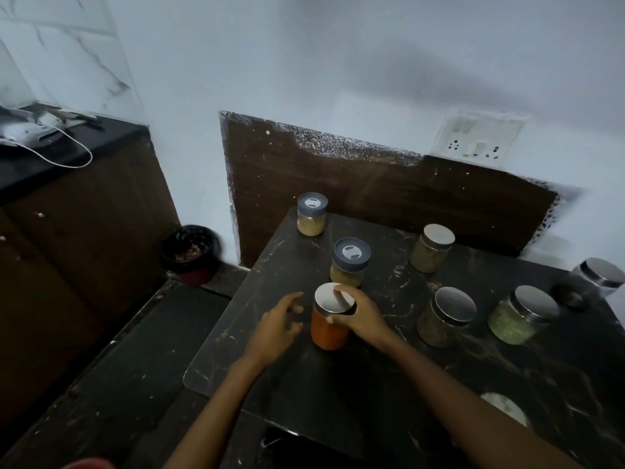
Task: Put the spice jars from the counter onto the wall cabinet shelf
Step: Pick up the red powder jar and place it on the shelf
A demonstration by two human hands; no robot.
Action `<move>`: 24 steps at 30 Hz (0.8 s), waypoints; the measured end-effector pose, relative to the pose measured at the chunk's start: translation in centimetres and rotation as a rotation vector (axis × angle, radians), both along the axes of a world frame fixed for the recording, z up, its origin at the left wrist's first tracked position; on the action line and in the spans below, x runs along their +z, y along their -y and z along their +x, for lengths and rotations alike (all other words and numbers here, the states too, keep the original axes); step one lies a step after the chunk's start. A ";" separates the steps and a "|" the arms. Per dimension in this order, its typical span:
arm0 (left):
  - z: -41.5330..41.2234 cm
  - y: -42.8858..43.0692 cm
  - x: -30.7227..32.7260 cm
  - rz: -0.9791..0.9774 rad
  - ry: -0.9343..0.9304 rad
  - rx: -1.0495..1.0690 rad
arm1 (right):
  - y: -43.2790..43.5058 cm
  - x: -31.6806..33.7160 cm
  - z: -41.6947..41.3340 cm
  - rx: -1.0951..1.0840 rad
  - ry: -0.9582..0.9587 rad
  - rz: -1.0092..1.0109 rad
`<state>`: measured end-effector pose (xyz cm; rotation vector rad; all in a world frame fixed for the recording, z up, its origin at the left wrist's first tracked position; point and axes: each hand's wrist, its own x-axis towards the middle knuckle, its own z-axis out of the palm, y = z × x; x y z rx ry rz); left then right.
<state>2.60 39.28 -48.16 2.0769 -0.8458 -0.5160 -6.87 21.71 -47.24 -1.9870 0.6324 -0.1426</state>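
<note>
two sets of fingers near one jar. on the right hand (pixel 363 318), fingers (pixel 343 294) curled over the steel lid and thumb against the near wall of the orange jar (pixel 329 330), gripping it from the right. on the left hand (pixel 275 328), fingers (pixel 292 299) spread and loose, holding nothing, just beside the jar's left side; touching or not, cannot tell.

orange jar upright on the dark marbled tabletop (pixel 338 384), toward its left edge. just behind it, near grey-lidded jar (pixel 350 262), upright, with yellowish powder inside. farther back, close to the far left corner, far grey-lidded jar (pixel 311 214) with paler contents.

to the right, well apart from both hands, back steel-lidded jar (pixel 432 248) with brownish contents, near the rear edge. in front of that, front steel-lidded jar (pixel 446 316), darker inside. beside it on the right, green-filled jar (pixel 521 314), also steel-lidded. at the far right edge, blurred jar (pixel 598 277), contents unclear.

behind the tabletop, brown wall panel (pixel 372 184) with a ragged white upper edge, and above its right end a white socket plate (pixel 480 138). down on the floor at the left, a dark round bin (pixel 191 253) against the wall. farther left, a white cable (pixel 67 154) looped on another dark counter.
</note>
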 end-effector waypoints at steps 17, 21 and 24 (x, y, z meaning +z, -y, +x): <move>-0.8 0.0 3.7 -0.063 0.172 -0.378 | 2.1 5.4 -1.1 0.111 -0.010 0.246; -1.1 -0.1 4.3 -0.055 0.097 -0.407 | 2.0 5.9 -1.3 0.181 -0.052 0.333; -1.2 -0.2 4.5 -0.051 0.083 -0.426 | 1.9 6.1 -1.4 0.203 -0.075 0.347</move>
